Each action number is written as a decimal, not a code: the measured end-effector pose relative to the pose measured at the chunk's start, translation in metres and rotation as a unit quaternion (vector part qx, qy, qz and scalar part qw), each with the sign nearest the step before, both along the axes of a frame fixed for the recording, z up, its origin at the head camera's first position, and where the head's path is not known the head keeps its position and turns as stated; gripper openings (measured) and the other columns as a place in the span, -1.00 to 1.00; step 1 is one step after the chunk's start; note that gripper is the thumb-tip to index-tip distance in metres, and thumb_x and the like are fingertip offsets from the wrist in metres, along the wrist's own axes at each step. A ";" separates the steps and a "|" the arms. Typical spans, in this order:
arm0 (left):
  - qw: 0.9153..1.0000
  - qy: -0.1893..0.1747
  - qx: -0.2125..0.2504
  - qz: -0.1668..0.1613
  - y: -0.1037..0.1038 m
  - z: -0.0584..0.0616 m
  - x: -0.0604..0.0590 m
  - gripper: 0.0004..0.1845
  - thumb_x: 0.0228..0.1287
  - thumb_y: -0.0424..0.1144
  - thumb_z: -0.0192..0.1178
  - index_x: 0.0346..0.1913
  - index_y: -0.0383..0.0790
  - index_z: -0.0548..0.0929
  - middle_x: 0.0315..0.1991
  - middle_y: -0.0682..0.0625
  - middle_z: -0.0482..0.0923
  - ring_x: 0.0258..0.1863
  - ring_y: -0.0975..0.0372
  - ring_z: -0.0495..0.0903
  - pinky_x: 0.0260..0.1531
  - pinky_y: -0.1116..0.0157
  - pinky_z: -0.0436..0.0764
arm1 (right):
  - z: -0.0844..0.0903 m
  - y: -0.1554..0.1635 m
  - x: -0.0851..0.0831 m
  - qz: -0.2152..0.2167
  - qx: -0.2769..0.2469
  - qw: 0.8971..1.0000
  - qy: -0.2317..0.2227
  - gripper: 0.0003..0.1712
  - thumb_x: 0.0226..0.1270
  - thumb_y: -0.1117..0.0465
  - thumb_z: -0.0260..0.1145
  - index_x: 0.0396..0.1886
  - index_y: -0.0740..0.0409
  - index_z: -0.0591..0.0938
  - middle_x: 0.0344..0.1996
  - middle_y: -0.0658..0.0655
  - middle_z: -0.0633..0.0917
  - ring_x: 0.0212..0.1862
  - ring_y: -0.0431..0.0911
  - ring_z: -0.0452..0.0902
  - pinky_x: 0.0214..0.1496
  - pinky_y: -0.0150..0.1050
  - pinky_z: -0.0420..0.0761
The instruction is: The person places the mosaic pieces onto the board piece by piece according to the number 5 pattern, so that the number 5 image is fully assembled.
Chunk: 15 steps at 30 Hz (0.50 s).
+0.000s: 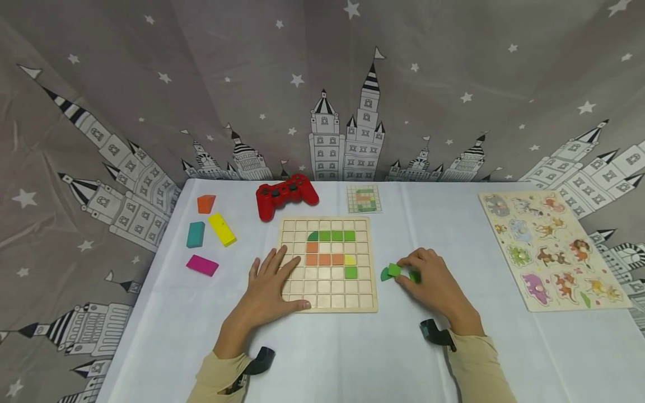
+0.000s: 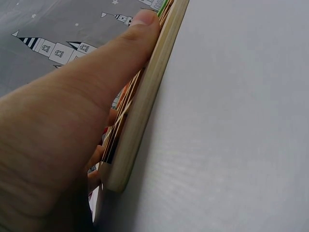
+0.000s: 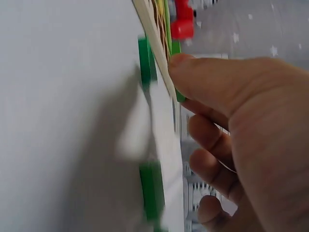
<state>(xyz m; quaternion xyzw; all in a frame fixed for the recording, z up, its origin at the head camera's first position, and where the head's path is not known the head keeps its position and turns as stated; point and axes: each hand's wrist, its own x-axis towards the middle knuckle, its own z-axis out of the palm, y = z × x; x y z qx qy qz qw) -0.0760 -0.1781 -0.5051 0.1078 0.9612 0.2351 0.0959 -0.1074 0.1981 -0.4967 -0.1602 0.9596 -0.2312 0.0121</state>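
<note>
Your left hand (image 1: 269, 285) lies flat with its fingers spread and straight, pressing on the lower left corner of the wooden grid board (image 1: 328, 291), which sits on the white table (image 1: 151, 324). Your right hand (image 1: 432, 280) rests on the table just right of the board, its fingers curled over a cluster of small green pieces (image 1: 395, 270). One square piece shows at the fingertips (image 1: 403, 262), though the blurred wrist view hides whether it is pinched.

head cam high, wrist cams close, share board (image 1: 327, 263)
</note>
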 end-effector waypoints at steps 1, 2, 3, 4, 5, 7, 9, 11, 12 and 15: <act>1.000 0.001 0.000 0.000 0.000 0.000 0.000 0.12 -0.07 0.35 0.46 0.57 0.01 0.30 0.67 -0.16 -0.06 0.65 -0.11 -0.14 0.52 -0.32 -0.21 | 0.001 -0.003 0.001 0.002 0.000 1.000 0.002 -0.70 0.22 0.06 0.54 -0.08 0.03 0.77 -0.15 0.02 0.68 -0.08 -0.03 0.47 0.00 -0.07 0.48; 1.000 0.002 0.000 0.000 0.000 0.000 0.000 0.12 -0.07 0.35 0.46 0.56 0.01 0.30 0.67 -0.16 -0.06 0.65 -0.11 -0.14 0.52 -0.32 -0.21 | 0.002 -0.007 0.002 0.005 -0.003 1.000 0.007 -0.70 0.21 0.07 0.55 -0.08 0.03 0.78 -0.16 0.02 0.67 -0.08 -0.04 0.47 -0.01 -0.08 0.49; 1.000 0.002 0.000 0.000 0.000 0.000 0.000 0.12 -0.07 0.35 0.46 0.56 0.01 0.31 0.67 -0.16 -0.06 0.65 -0.11 -0.14 0.52 -0.32 -0.21 | 0.003 -0.012 0.003 0.010 -0.005 1.000 0.010 -0.70 0.21 0.06 0.55 -0.09 0.02 0.78 -0.17 0.01 0.67 -0.09 -0.05 0.47 -0.01 -0.09 0.50; 1.000 0.003 0.000 0.001 0.000 0.000 0.000 0.11 -0.07 0.35 0.47 0.56 0.00 0.31 0.67 -0.16 -0.05 0.65 -0.12 -0.14 0.52 -0.32 -0.21 | 0.004 -0.018 0.005 0.015 -0.008 1.000 0.012 -0.70 0.21 0.05 0.55 -0.09 0.02 0.78 -0.18 0.00 0.67 -0.09 -0.06 0.47 -0.01 -0.10 0.51; 1.000 0.004 0.001 0.001 0.000 0.000 0.001 0.11 -0.08 0.35 0.47 0.56 0.00 0.31 0.67 -0.16 -0.05 0.65 -0.12 -0.14 0.52 -0.32 -0.21 | 0.005 -0.024 0.007 0.023 -0.015 1.000 0.014 -0.70 0.20 0.05 0.56 -0.10 0.02 0.78 -0.19 0.00 0.67 -0.10 -0.06 0.47 -0.02 -0.10 0.52; 1.000 0.005 0.002 0.002 0.000 0.000 0.001 0.11 -0.08 0.34 0.47 0.56 0.00 0.32 0.67 -0.16 -0.05 0.65 -0.12 -0.14 0.52 -0.32 -0.21 | 0.005 -0.037 0.011 0.044 -0.020 0.999 0.017 -0.70 0.20 0.04 0.56 -0.10 0.01 0.78 -0.19 -0.02 0.66 -0.11 -0.09 0.47 -0.01 -0.11 0.52; 1.000 0.005 0.004 0.002 0.000 0.000 0.001 0.11 -0.08 0.34 0.48 0.56 0.00 0.32 0.67 -0.16 -0.05 0.65 -0.12 -0.14 0.52 -0.32 -0.21 | 0.005 -0.050 0.014 0.064 -0.022 0.998 0.016 -0.69 0.21 0.01 0.55 -0.09 0.01 0.78 -0.19 -0.04 0.66 -0.11 -0.11 0.46 0.01 -0.12 0.51; 1.000 0.004 0.007 0.002 0.000 0.001 0.001 0.11 -0.08 0.34 0.48 0.56 0.00 0.31 0.67 -0.16 -0.05 0.65 -0.12 -0.14 0.52 -0.32 -0.21 | 0.004 -0.060 0.018 0.079 -0.024 0.996 0.014 -0.67 0.22 -0.01 0.54 -0.08 0.01 0.78 -0.19 -0.05 0.65 -0.12 -0.13 0.46 0.02 -0.13 0.51; 1.000 0.004 0.008 0.002 0.000 0.001 0.001 0.11 -0.08 0.34 0.48 0.56 0.00 0.31 0.67 -0.16 -0.05 0.65 -0.12 -0.14 0.52 -0.32 -0.21 | 0.003 -0.064 0.019 0.083 -0.020 0.996 0.015 -0.67 0.23 -0.02 0.53 -0.07 0.00 0.78 -0.18 -0.07 0.65 -0.11 -0.15 0.46 0.04 -0.14 0.51; 1.000 0.003 0.008 -0.001 0.000 0.002 0.001 0.12 -0.07 0.34 0.47 0.56 0.00 0.31 0.67 -0.16 -0.05 0.65 -0.11 -0.14 0.52 -0.31 -0.21 | 0.000 -0.071 0.021 0.082 -0.022 0.996 0.018 -0.68 0.23 -0.01 0.53 -0.07 -0.01 0.79 -0.18 -0.07 0.65 -0.12 -0.15 0.47 0.08 -0.14 0.52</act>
